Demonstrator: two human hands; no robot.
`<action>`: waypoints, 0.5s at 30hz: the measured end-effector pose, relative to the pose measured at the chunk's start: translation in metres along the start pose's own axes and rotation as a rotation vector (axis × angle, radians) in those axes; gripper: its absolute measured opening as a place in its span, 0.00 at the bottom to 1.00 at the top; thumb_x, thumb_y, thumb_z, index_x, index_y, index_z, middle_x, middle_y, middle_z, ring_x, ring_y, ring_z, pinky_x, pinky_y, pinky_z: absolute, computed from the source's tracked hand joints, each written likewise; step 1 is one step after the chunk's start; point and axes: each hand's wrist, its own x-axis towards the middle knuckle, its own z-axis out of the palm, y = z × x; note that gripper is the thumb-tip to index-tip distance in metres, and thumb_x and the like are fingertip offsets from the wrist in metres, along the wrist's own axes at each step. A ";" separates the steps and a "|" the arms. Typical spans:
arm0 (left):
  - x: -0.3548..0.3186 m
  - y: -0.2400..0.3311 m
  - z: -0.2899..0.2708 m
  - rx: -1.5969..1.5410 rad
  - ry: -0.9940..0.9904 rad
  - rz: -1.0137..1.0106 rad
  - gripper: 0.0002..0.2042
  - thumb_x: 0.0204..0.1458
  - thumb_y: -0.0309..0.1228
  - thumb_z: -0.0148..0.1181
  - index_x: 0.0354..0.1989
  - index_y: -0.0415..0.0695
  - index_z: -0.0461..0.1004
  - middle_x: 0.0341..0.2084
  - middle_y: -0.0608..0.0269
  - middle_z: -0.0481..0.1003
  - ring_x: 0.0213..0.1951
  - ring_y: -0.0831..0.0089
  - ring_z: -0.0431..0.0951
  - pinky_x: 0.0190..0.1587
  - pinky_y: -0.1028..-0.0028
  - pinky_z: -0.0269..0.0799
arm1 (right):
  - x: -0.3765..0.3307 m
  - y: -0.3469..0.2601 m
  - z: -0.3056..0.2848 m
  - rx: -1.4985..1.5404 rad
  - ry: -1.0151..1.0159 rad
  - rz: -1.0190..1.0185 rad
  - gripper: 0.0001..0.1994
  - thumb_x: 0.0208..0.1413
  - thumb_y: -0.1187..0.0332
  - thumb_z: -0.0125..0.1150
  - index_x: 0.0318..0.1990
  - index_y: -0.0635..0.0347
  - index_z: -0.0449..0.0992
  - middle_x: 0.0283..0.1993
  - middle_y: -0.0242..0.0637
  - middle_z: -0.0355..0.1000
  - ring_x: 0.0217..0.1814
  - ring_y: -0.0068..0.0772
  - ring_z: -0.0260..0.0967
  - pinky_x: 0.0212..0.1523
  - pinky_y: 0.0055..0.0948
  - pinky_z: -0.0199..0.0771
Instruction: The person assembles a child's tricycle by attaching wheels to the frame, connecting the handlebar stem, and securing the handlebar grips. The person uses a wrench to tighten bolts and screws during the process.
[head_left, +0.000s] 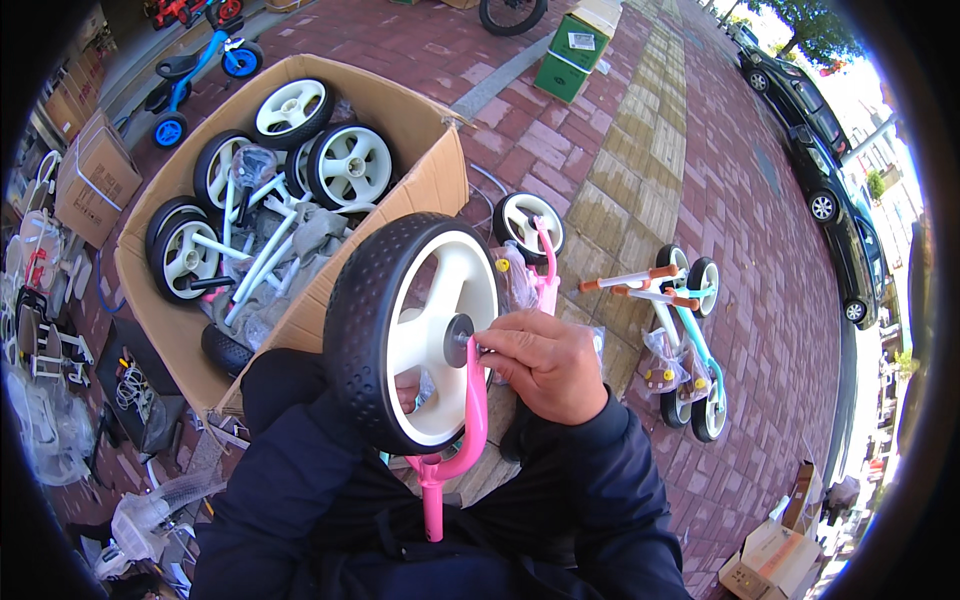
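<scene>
I hold a black-tyred wheel (375,330) with a cream spoked rim upright in front of my chest, set in a pink fork (476,400) whose stem points down to my lap. My right hand (545,365) is at the wheel's dark hub (458,340), fingertips pinched on a small part at the axle end. My left hand (405,392) is behind the wheel. Only a bit of it shows through a spoke gap, so its grip is hidden.
A big open cardboard box (440,170) on the left holds several wheels (350,165) and white frame tubes. A pink bike part (545,270) and a teal balance bike (690,350) lie on the brick paving. Cartons (95,180), a green box (570,55) and parked cars (840,210) stand around.
</scene>
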 end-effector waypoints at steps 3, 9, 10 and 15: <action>-0.003 -0.004 0.006 0.060 0.067 0.043 0.17 0.65 0.40 0.54 0.55 0.43 0.71 0.18 0.70 0.71 0.14 0.83 0.67 0.15 0.84 0.63 | -0.001 -0.002 0.002 -0.002 0.002 0.017 0.14 0.47 0.76 0.73 0.44 0.60 0.84 0.40 0.42 0.79 0.37 0.39 0.79 0.37 0.30 0.79; 0.006 -0.003 -0.033 -0.121 -0.119 -0.129 0.26 0.60 0.60 0.52 0.46 0.48 0.75 0.14 0.65 0.70 0.13 0.74 0.66 0.19 0.74 0.64 | -0.005 -0.004 0.005 -0.028 0.005 0.078 0.15 0.46 0.73 0.75 0.44 0.61 0.84 0.39 0.42 0.79 0.37 0.39 0.79 0.37 0.30 0.79; 0.007 -0.004 -0.039 -0.137 -0.137 -0.143 0.26 0.60 0.60 0.51 0.45 0.48 0.75 0.14 0.66 0.69 0.13 0.74 0.65 0.19 0.74 0.64 | -0.005 -0.004 0.005 -0.023 0.010 0.081 0.15 0.45 0.73 0.75 0.44 0.61 0.84 0.39 0.42 0.79 0.37 0.39 0.79 0.37 0.30 0.79; 0.009 -0.005 -0.043 -0.134 -0.136 -0.162 0.26 0.60 0.61 0.50 0.44 0.50 0.76 0.13 0.69 0.67 0.13 0.76 0.63 0.19 0.77 0.63 | -0.002 -0.001 0.002 0.020 -0.015 0.056 0.15 0.48 0.74 0.74 0.45 0.62 0.83 0.38 0.42 0.78 0.36 0.42 0.78 0.36 0.32 0.78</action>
